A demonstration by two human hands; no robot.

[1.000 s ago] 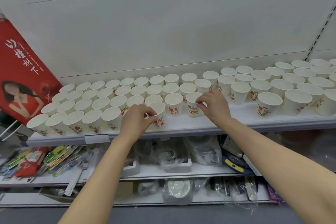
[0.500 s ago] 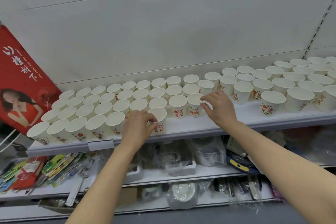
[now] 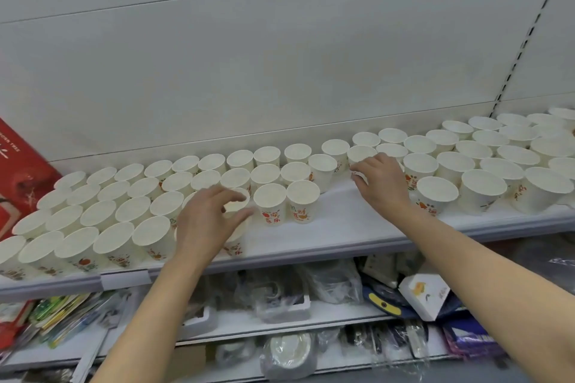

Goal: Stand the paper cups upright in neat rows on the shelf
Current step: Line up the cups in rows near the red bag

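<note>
White paper cups stand upright, packed rim to rim in rows along the shelf, from its left end to the far right, the back row close under the grey wall panel. A bare strip of shelf runs along the front edge from the middle rightward, widest between the two hands. The left hand hovers with fingers spread and loosely curved over a front-row cup near the shelf lip; whether it touches that cup cannot be told. The right hand reaches into the gap mid-shelf, its fingertips at a cup in the second row, grip unclear. A red box stands at the left end.
</note>
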